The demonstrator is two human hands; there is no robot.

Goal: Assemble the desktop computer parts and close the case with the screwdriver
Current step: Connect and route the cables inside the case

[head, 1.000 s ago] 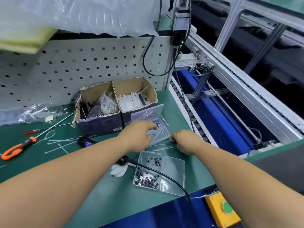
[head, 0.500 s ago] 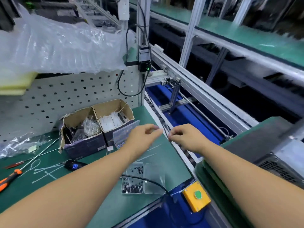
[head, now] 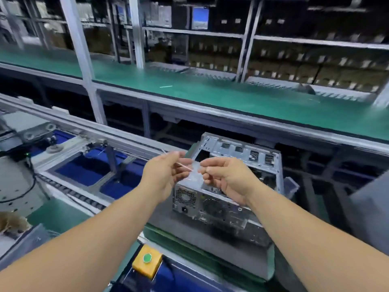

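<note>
An open silver computer case lies on a grey pallet on the conveyor, its rear fan grille and power socket facing me. Both hands hover in the air in front of the case. My left hand pinches a thin white cable tie between thumb and fingers. My right hand pinches the tie's other end, fingers curled. The tie stretches between the two hands. No screwdriver is in view.
A yellow box with a green button sits at the near conveyor edge. Aluminium conveyor rails run left over blue panels. A green workbench and shelves of boxes lie beyond the case. A grey shape stands at right.
My view has swung right from the parts bench to the conveyor and computer case. Both hands lifted off the bench carrying a cable tie and now hold it in front of the case.
</note>
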